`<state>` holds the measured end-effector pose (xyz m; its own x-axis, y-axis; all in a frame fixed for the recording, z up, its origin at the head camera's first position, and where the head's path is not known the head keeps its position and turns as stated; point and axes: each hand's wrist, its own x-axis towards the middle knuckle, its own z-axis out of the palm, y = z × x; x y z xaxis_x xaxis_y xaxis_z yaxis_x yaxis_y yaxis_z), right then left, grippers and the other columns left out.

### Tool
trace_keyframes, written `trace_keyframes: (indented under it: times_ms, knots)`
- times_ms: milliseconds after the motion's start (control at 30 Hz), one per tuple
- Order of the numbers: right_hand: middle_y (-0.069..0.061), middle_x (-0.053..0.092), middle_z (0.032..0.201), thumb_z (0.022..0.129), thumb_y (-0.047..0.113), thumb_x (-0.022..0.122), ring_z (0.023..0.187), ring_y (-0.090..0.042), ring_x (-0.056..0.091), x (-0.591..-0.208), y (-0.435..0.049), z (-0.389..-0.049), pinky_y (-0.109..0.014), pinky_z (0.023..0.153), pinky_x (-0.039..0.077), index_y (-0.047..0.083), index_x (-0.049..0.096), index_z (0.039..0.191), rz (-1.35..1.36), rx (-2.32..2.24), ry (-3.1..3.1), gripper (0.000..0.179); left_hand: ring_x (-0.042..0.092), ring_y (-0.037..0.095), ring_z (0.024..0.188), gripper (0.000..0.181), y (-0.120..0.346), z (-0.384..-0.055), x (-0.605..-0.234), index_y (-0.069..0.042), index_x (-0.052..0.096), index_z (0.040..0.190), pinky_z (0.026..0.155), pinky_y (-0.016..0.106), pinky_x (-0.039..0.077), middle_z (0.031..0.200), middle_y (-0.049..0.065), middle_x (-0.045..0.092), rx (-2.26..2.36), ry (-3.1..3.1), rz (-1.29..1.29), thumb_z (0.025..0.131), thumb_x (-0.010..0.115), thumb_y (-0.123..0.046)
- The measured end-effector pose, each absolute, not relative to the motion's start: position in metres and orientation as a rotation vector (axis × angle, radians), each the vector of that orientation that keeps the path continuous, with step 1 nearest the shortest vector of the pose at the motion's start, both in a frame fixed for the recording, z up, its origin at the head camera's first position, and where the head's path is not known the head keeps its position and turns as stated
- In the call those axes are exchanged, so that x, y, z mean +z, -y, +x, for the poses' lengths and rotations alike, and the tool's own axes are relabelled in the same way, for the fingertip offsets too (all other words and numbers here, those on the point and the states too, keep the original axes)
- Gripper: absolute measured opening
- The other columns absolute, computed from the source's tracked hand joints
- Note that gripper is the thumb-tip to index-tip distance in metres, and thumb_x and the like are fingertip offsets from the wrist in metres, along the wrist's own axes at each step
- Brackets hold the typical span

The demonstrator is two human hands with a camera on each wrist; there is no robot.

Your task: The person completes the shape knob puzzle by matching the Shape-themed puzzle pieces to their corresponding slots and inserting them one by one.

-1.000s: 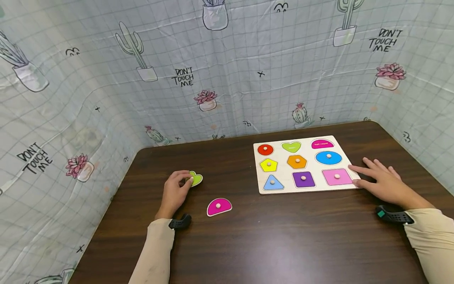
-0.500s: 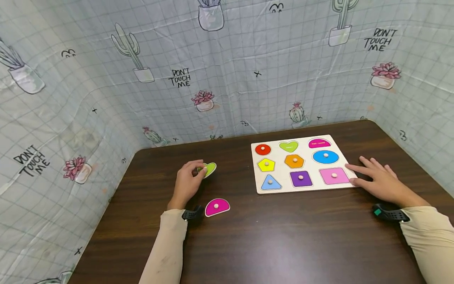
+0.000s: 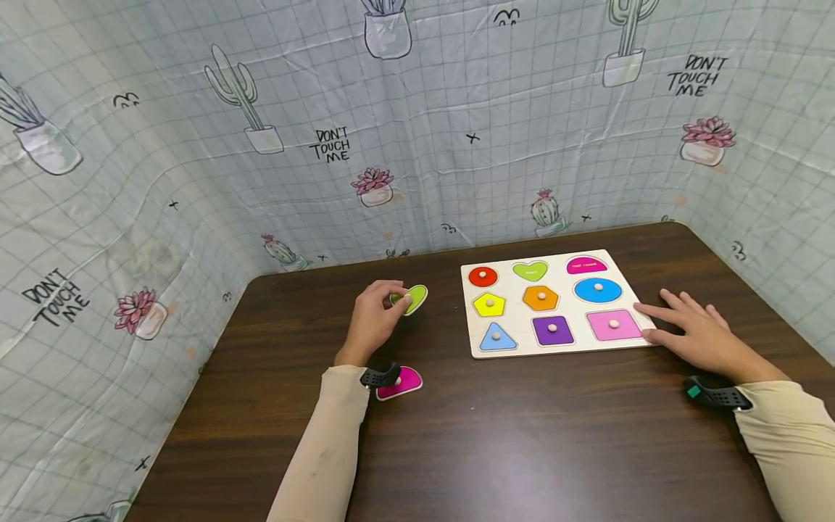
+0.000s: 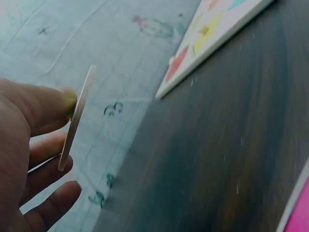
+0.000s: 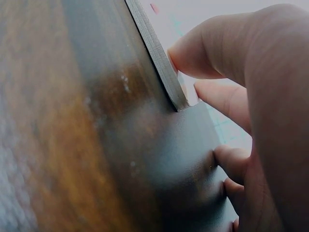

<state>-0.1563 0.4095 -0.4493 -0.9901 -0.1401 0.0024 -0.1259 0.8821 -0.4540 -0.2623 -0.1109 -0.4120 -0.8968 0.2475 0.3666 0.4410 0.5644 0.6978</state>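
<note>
My left hand (image 3: 375, 319) pinches a green heart puzzle piece (image 3: 416, 299) above the table, left of the puzzle board. In the left wrist view the heart piece (image 4: 77, 118) appears edge-on between thumb and fingers. My right hand (image 3: 701, 335) lies spread at the right edge of the wooden puzzle board (image 3: 515, 317), its thumb and index finger touching the board near the pink rectangle (image 3: 613, 325). The board's heart spot (image 3: 530, 271) and half-round spot (image 3: 586, 265) show no knobs. A magenta half-round piece (image 3: 406, 382) lies on the table, partly hidden by the left wrist strap.
Several knobbed pieces sit in the board, among them the red circle (image 3: 483, 276), the blue oval (image 3: 597, 290) and the purple square (image 3: 553, 330). The dark wooden table (image 3: 496, 442) is bordered at the back and sides by a printed curtain (image 3: 430, 109).
My left hand has carried the heart piece to the right and away from me, nearer the board. Its wrist now covers part of the half-round piece. The right hand stays at the board.
</note>
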Motion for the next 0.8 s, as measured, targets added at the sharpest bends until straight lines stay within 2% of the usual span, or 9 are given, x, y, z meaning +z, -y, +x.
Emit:
trace_keyframes:
  times_ms: [133, 367, 700, 800]
  knots:
    - [-0.040, 0.017, 0.154, 0.101, 0.041, 0.057, 0.143, -0.059, 0.000, -0.448, -0.409, -0.156, -0.076, 0.106, -0.008, 0.005, 0.046, 0.149, -0.211, -0.731, -3.010, 0.061, 0.064, 0.027, 0.097, 0.017, 0.097, -0.267, -0.407, -0.006, 0.075, 0.104, 0.081, 0.037, 0.056, 0.122, 0.008, 0.066, -1.212, 2.596, -0.594, 0.093, 0.074, -0.019]
    - [-0.040, 0.016, 0.154, 0.101, 0.041, 0.057, 0.144, -0.059, -0.001, -0.448, -0.412, -0.156, -0.075, 0.107, -0.009, 0.005, 0.046, 0.149, -0.202, -0.723, -3.021, 0.061, 0.065, 0.031, 0.103, 0.015, 0.074, -0.276, -0.403, -0.003, 0.075, 0.100, 0.083, 0.037, 0.056, 0.120, 0.012, 0.066, -1.230, 2.559, -0.709, 0.093, 0.074, -0.016]
    - [-0.040, 0.017, 0.154, 0.101, 0.041, 0.056, 0.143, -0.059, 0.000, -0.450, -0.410, -0.155, -0.075, 0.107, -0.009, 0.004, 0.046, 0.148, -0.199, -0.739, -3.019, 0.060, 0.065, 0.026, 0.094, 0.016, 0.041, -0.285, -0.399, -0.005, 0.078, 0.099, 0.079, 0.033, 0.055, 0.119, 0.009, 0.068, -1.138, 2.615, -0.694, 0.093, 0.074, -0.019]
    - [-0.040, 0.016, 0.155, 0.101, 0.041, 0.056, 0.143, -0.059, -0.002, -0.448, -0.409, -0.156, -0.074, 0.107, -0.010, 0.005, 0.045, 0.149, -0.197, -0.734, -3.013, 0.061, 0.065, 0.025, 0.099, 0.017, 0.031, -0.287, -0.397, -0.005, 0.078, 0.099, 0.083, 0.034, 0.054, 0.119, 0.008, 0.069, -1.097, 2.632, -0.674, 0.093, 0.074, -0.020]
